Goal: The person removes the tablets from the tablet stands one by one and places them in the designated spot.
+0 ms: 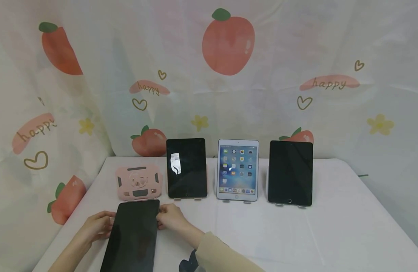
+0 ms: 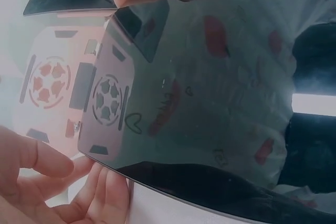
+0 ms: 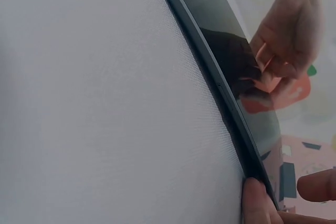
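A large black tablet [image 1: 132, 236] with a dark, glossy screen lies at the front left, its lower end cut off by the head view. Along its left edge near the top, my left hand [image 1: 97, 226] has curled fingertips [image 2: 107, 192] at the corner. My right hand [image 1: 173, 217] grips the opposite edge by the upper corner, one finger [image 3: 255, 195] against the side. Right behind the tablet's top end stands a pink tablet stand [image 1: 139, 181] with a cut-out round pattern. The tablet screen mirrors the stand in the left wrist view.
At the back, a black tablet [image 1: 186, 170], a white tablet [image 1: 237, 170] with a lit home screen and another black tablet [image 1: 290, 173] lean upright on stands. A white cloth covers the table [image 1: 249, 234]. Behind it hangs a fruit-printed curtain [image 1: 263, 102].
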Demonstrator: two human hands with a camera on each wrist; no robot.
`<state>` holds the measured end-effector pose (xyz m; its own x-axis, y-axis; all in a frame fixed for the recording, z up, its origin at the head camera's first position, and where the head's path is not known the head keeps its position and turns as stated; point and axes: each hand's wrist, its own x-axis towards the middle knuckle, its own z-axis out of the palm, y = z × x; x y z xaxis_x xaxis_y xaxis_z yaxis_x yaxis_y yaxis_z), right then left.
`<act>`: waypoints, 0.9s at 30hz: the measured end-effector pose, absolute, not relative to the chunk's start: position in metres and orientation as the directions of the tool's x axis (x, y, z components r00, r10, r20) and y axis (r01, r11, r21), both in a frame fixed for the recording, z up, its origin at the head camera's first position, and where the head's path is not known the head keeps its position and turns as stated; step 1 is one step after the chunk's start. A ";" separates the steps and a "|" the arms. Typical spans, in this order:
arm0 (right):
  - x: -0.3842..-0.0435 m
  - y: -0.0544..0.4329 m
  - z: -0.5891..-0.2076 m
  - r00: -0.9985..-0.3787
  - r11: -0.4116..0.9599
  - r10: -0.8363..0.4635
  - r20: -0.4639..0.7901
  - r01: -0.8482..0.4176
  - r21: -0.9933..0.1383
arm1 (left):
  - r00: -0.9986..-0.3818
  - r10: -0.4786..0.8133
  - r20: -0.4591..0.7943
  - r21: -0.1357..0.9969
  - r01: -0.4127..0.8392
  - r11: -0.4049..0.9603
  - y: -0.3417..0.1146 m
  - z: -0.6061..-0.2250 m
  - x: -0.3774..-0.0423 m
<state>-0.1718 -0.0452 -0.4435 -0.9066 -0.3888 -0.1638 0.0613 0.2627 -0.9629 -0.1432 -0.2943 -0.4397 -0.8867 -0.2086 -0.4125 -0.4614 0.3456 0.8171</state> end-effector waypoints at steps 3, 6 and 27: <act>-0.171 -0.045 -0.441 -0.907 0.295 -0.387 -0.168 0.051 -0.954 | -0.891 -0.199 -0.408 0.816 -0.453 0.359 -0.294 -0.439 -0.143; -0.170 -0.045 -0.438 -0.905 0.321 -0.388 -0.173 0.043 -0.946 | -0.891 -0.198 -0.409 0.810 -0.455 0.370 -0.294 -0.438 -0.142; -0.168 -0.044 -0.435 -0.904 0.379 -0.375 -0.207 0.055 -0.924 | -0.912 -0.198 -0.358 0.762 -0.409 0.502 -0.289 -0.438 -0.140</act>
